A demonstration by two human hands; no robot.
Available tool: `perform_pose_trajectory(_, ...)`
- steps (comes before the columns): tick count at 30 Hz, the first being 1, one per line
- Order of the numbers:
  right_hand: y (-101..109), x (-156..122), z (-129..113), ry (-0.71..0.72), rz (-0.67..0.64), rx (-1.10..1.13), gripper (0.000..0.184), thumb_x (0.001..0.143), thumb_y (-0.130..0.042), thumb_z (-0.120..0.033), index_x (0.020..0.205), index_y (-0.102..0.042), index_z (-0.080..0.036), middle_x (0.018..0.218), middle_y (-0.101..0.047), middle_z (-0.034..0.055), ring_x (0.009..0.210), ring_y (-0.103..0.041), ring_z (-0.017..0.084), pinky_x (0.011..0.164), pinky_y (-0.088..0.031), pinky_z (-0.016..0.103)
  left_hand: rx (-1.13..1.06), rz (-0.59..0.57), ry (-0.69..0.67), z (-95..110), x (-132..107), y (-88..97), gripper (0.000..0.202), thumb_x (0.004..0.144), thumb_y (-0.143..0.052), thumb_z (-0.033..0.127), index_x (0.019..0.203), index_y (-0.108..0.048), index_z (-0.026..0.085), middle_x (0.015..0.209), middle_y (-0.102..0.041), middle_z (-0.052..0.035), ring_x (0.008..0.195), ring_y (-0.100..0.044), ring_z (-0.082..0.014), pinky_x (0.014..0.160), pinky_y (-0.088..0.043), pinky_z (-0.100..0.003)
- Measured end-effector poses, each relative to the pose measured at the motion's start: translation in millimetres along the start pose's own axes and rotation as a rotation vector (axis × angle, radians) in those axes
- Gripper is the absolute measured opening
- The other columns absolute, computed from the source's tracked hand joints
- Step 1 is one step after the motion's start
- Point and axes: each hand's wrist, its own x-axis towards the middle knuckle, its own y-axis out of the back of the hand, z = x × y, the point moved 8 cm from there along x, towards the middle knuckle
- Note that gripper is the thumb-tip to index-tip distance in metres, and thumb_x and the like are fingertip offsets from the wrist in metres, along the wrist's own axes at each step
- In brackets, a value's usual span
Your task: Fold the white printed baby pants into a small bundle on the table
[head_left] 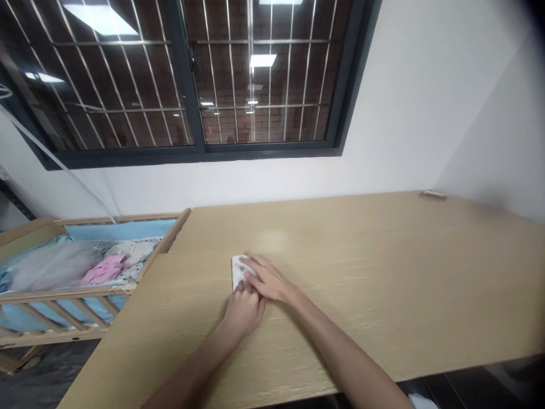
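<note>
A small folded white cloth (237, 268) with a faint print lies on the wooden table (383, 272). My right hand (268, 279) rests flat on top of it, fingers stretched out toward the left. My left hand (242, 309) sits just in front of the cloth with its fingers curled, pinching the cloth's near edge under the right hand. Most of the cloth is hidden beneath both hands.
A wooden baby crib (85, 272) with blue bedding and pink and grey clothes stands against the table's left side. A small flat object (433, 194) lies at the table's far right corner. A barred window fills the wall above.
</note>
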Motion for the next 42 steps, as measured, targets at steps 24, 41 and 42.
perform_pose_trajectory(24, -10.1, 10.6, 80.8, -0.206, 0.136, 0.063, 0.070, 0.102, -0.033, -0.058, 0.160, -0.028, -0.019, 0.163, -0.031, 0.0131, 0.150, -0.029, 0.028, 0.122, -0.022, 0.048, 0.076, 0.094, 0.363, -68.0, 10.2, 23.0, 0.047, 0.103, -0.028, 0.042, 0.112, -0.065, 0.013, 0.115, -0.068, -0.0191, 0.114, -0.062, -0.0319, 0.094, -0.045, -0.040)
perform_pose_trajectory(41, -15.0, -2.5, 9.6, -0.373, 0.079, -0.033, 0.030, 0.071, -0.073, -0.014, 0.100, -0.065, -0.020, 0.110, -0.054, 0.0048, 0.109, -0.048, 0.023, 0.095, -0.035, 0.033, -0.188, -0.080, 0.292, -83.5, -17.5, 27.1, 0.021, 0.093, -0.051, 0.036, 0.084, -0.060, 0.019, 0.089, -0.073, -0.0080, 0.085, -0.068, -0.0220, 0.070, -0.041, -0.028)
perform_pose_trajectory(42, -21.9, -8.3, -6.4, -0.350, 0.042, -0.036, 0.028, 0.069, -0.074, -0.015, 0.096, -0.065, -0.020, 0.108, -0.055, 0.0042, 0.108, -0.048, 0.023, 0.094, -0.034, 0.033, -0.200, -0.072, 0.291, -82.7, -32.9, 29.4, 0.021, 0.092, -0.051, 0.036, 0.081, -0.058, 0.020, 0.084, -0.072, -0.0063, 0.081, -0.067, -0.0207, 0.068, -0.041, -0.028)
